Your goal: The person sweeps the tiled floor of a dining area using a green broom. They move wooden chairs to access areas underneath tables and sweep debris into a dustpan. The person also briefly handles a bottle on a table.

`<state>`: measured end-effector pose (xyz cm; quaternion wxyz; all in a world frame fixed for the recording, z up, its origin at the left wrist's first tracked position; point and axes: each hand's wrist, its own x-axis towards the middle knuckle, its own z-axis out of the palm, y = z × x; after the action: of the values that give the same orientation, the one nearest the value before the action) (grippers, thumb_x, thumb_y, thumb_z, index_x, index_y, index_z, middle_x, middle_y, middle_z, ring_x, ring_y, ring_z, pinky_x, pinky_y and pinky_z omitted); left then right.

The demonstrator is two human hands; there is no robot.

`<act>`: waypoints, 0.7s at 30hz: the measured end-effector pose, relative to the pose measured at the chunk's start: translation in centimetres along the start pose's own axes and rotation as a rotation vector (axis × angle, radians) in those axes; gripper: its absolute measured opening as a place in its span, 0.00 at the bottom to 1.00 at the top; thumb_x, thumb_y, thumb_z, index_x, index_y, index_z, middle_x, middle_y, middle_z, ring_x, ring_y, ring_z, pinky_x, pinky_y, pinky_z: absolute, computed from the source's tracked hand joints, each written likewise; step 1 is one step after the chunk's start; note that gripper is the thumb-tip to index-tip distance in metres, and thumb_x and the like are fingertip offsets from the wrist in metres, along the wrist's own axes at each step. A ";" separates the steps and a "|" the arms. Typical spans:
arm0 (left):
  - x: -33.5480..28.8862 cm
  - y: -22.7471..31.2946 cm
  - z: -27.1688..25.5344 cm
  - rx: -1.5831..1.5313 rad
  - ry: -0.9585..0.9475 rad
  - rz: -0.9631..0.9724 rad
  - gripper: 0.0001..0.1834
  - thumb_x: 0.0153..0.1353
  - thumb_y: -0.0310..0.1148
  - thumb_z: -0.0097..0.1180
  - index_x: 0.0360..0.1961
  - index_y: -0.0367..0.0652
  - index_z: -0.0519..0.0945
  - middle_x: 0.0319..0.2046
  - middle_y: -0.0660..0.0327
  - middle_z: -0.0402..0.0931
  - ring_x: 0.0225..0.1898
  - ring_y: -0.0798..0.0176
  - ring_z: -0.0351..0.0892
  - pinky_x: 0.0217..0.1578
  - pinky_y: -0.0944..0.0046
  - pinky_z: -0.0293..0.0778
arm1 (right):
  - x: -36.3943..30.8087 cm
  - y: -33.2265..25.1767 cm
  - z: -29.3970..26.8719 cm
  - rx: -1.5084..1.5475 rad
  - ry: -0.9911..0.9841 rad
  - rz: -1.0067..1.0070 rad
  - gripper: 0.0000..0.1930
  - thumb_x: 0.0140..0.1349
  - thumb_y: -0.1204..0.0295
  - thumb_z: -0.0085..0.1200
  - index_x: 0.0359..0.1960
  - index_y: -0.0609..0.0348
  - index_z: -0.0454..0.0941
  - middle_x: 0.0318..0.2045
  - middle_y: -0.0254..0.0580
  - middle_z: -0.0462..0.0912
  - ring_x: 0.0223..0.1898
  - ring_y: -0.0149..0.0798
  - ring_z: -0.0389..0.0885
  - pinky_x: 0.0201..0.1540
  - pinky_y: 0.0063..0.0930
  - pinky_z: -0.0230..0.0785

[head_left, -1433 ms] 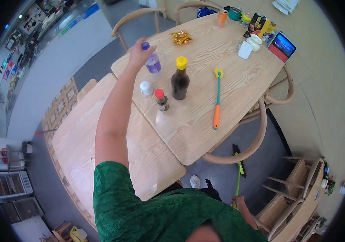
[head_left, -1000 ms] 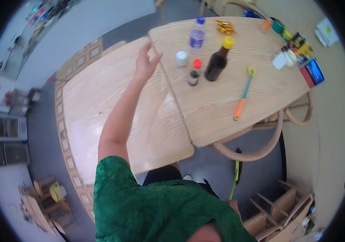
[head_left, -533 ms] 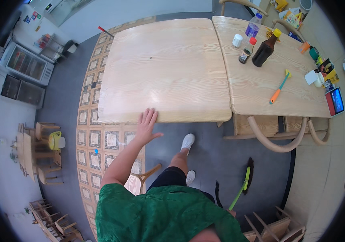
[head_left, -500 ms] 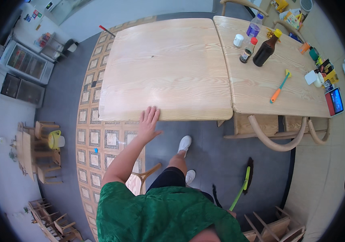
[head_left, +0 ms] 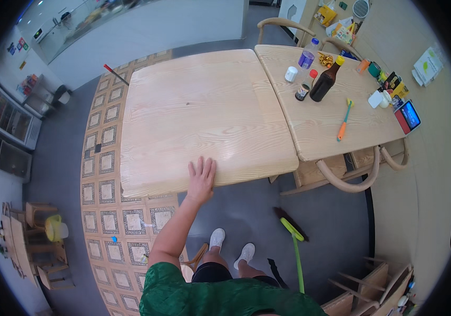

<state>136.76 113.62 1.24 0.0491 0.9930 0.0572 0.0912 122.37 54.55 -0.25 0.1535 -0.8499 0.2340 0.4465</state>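
Observation:
My left hand (head_left: 202, 178) rests palm down near the front edge of a light wooden table (head_left: 209, 113), its fingers stretched out and holding nothing. Beneath me to the right, a green broom (head_left: 292, 230) with dark bristles lies against the grey floor. Its bright green handle (head_left: 298, 266) runs back toward my right side and passes out of sight at my green shirt. My right hand does not show, so I cannot tell whether it grips the handle.
The adjoining table (head_left: 317, 126) carries a dark sauce bottle (head_left: 324, 83), a smaller red-capped bottle (head_left: 304, 87), an orange-handled brush (head_left: 343, 126) and a tablet (head_left: 408, 116). Curved-back chairs (head_left: 353, 184) stand at its front. Left lies a patterned floor strip (head_left: 110, 222); wooden chairs (head_left: 365, 289) stand lower right.
The view has tilted up and shifted. Further right along the table edge, my left hand is still flat. The broom head has swung left and turned. My feet have shifted.

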 end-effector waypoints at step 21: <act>21.8 -13.3 -5.1 0.002 0.018 -0.077 0.29 0.42 0.22 0.47 0.52 0.42 0.69 0.48 0.48 0.70 0.51 0.51 0.68 0.53 0.58 0.62 | 2.7 -0.5 8.0 -0.547 -0.084 -0.400 0.20 0.48 0.66 0.52 0.43 0.56 0.63 0.21 0.53 0.76 0.26 0.56 0.76 0.30 0.48 0.67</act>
<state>155.67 129.90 8.58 0.0512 0.9892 0.0959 0.0981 118.46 58.01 -6.84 0.0137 -0.8695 -0.0722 0.4884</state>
